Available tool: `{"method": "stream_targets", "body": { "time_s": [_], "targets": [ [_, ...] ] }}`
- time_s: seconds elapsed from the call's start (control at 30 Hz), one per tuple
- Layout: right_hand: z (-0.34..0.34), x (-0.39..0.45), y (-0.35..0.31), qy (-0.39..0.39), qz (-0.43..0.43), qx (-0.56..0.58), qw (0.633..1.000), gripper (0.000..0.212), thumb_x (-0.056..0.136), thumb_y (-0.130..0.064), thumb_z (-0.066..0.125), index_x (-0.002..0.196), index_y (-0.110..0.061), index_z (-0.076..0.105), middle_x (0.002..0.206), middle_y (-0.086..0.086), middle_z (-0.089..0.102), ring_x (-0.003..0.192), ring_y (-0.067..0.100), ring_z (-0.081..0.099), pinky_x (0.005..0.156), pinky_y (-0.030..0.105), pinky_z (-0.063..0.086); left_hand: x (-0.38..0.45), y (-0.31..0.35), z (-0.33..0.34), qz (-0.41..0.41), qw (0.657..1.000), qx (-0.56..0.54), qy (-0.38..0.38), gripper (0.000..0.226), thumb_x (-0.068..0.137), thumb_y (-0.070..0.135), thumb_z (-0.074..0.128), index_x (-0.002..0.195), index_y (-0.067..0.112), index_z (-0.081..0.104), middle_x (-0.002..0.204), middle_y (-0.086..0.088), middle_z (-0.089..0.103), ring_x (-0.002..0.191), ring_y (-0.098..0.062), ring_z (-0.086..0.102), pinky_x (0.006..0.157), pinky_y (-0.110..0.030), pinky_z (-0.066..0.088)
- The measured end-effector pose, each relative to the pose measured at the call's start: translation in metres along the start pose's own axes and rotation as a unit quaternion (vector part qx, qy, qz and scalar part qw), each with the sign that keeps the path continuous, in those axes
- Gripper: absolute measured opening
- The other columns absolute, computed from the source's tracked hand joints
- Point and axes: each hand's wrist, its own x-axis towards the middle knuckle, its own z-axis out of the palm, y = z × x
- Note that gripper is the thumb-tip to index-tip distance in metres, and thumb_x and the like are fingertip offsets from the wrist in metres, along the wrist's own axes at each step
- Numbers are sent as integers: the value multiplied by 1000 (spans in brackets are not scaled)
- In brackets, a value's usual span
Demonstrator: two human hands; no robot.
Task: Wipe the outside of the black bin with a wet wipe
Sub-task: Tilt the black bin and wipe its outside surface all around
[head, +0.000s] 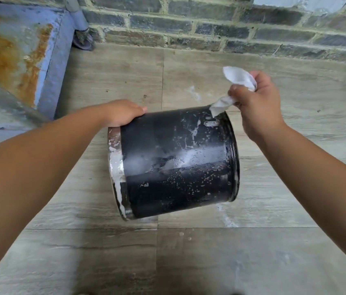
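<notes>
Black bin (174, 162), frame centre, tipped sideways above the floor (189, 262): my left hand (123, 112) grips its rim, my right hand (257, 103) clutches the wet wipe (221, 104); best swept firmly over remaining white smears.

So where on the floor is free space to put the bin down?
The tiled floor below the bin and between the forearms is bare apart from small splashes. The strip between the bin and the brick wall is also free. It is crowded on the left, by the rusty blue frame.
</notes>
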Motion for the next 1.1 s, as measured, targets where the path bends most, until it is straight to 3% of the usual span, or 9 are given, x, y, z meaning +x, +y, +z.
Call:
{"method": "stream_targets", "body": {
  "time_s": [0.1, 0.27, 0.37, 0.47, 0.53, 0.63, 0.73, 1.0, 1.1],
  "targets": [
    [-6, 7, -1, -1, 107, 84, 991, 32, 83, 13, 48, 94, -16, 55, 89, 8, 58, 71, 15, 56, 68, 31, 47, -1, -3, 1, 4, 999, -46, 15, 42, 97, 51, 42, 108, 22, 70, 117, -6, 67, 102, -24, 57, 87, -30, 36],
    [-10, 21, -3, -36, 176, 162, 970, 36, 88, 4, 40, 110, -22, 49, 76, 2, 58, 74, 19, 61, 79, 45, 48, -10, 6, -1, 54, 994, 39, 90, 40, 97, 41, 47, 132, 25, 57, 142, -3, 53, 132, -25, 43, 107, -32, 30],
    [-2, 28, -8, -26, 145, 124, 981, 32, 93, -4, 47, 121, -18, 42, 102, 7, 48, 82, 20, 52, 66, 37, 54, -38, 18, 4, 130, 984, 75, 94, 68, 85, 66, 45, 142, 30, 44, 150, -2, 44, 135, -25, 40, 110, -38, 30],
    [13, 41, -9, -90, 98, 79, 988, 48, 86, 5, 52, 121, -23, 36, 116, 13, 38, 87, 22, 51, 64, 31, 52, -64, 33, 12, 105, 978, 178, 18, 110, 58, 94, 35, 151, 40, 12, 161, 5, 17, 143, -24, 25, 110, -50, 30],
    [27, 52, -5, -135, 65, -100, 984, 54, 80, 12, 51, 123, -19, 41, 122, 18, 41, 94, 26, 54, 66, 31, 55, -73, 42, 16, 79, 967, 243, 27, 120, 50, 99, 34, 151, 41, 3, 163, 2, 7, 146, -27, 14, 110, -58, 27],
    [45, 64, 9, -185, -19, -445, 876, 45, 82, 2, 53, 125, -12, 51, 124, 18, 54, 102, 30, 55, 70, 28, 44, -85, 50, 28, 95, 952, 288, 37, 134, 41, 99, 40, 150, 34, -3, 162, -2, 5, 145, -28, 13, 106, -58, 34],
    [50, 61, 24, -285, -49, -562, 775, 35, 91, -11, 48, 125, -11, 55, 122, 19, 61, 110, 33, 54, 78, 29, 38, -91, 52, 39, 90, 953, 287, 31, 139, 43, 93, 51, 150, 31, -11, 163, -4, -1, 148, -26, 6, 106, -58, 35],
    [23, 6, 26, -266, -231, -576, 737, 39, 92, -11, 42, 129, -14, 54, 104, 17, 69, 93, 34, 63, 79, 37, 52, -80, 51, 29, 81, 958, 275, 6, 138, 46, 92, 55, 150, 32, -13, 163, 1, -6, 149, -23, 3, 107, -62, 32],
    [16, -27, 30, -297, -286, -563, 716, 46, 88, -4, 45, 133, -7, 52, 126, 17, 63, 116, 33, 59, 101, 37, 44, -81, 50, 31, 84, 959, 272, 4, 138, 45, 92, 54, 149, 32, -15, 163, 1, -9, 149, -21, -1, 106, -62, 31]
  ]
}}
